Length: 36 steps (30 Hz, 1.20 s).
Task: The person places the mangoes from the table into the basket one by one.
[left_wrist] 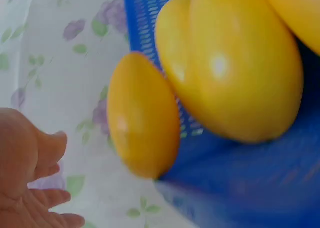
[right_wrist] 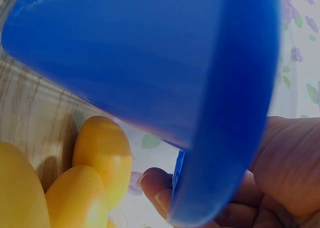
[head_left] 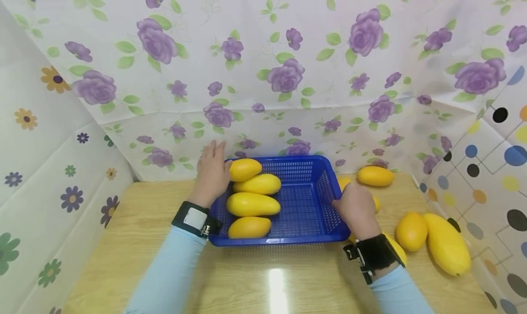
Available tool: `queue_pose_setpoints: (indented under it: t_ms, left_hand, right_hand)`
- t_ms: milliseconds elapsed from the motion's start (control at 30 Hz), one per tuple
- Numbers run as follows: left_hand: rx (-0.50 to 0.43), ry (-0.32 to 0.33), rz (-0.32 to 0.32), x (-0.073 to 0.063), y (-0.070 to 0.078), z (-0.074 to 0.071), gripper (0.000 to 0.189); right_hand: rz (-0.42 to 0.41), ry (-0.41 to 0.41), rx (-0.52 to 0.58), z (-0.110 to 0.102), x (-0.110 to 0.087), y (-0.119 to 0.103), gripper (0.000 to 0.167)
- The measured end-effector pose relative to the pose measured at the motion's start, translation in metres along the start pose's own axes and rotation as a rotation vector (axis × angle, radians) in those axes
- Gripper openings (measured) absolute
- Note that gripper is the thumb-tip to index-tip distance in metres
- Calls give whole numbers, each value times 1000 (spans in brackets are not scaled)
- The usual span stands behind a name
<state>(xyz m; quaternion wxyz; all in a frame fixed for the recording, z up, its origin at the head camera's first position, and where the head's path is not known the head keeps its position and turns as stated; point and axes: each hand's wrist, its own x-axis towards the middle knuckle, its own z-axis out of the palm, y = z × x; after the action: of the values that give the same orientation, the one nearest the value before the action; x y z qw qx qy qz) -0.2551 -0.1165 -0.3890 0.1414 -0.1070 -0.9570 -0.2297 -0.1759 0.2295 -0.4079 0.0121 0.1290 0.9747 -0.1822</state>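
Note:
A blue plastic basket with slotted walls stands on the table, several yellow mangoes lying in its left half. At its back left corner is my left hand, fingers extended, beside a mango that sits at the rim. The left wrist view shows a gap between that hand and this mango, which overhangs the basket edge. My right hand grips the basket's right rim; in the right wrist view its curled fingers reach under the blue rim.
Right of the basket lie more mangoes, some partly hidden by the right hand and wrist. A rounder yellow fruit and a long one lie farther right. Patterned sheets rise behind and at both sides of the wooden table.

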Motion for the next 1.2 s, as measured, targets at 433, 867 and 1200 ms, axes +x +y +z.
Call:
queue_pose_setpoints:
  t_ms: [433,867,1200]
  left_hand:
    - [-220,78,-273,-19,-53,-10,65]
    - [-219,-51,-424,-30,-84,30,89]
    - [-271,-155,-418,-31,-92,55,81]
  right_hand:
    - [20,-14,-19,1,1,3,31]
    - [15,5,-21,4,1,1,32]
    - [0,14,-16,2,1,2,32]
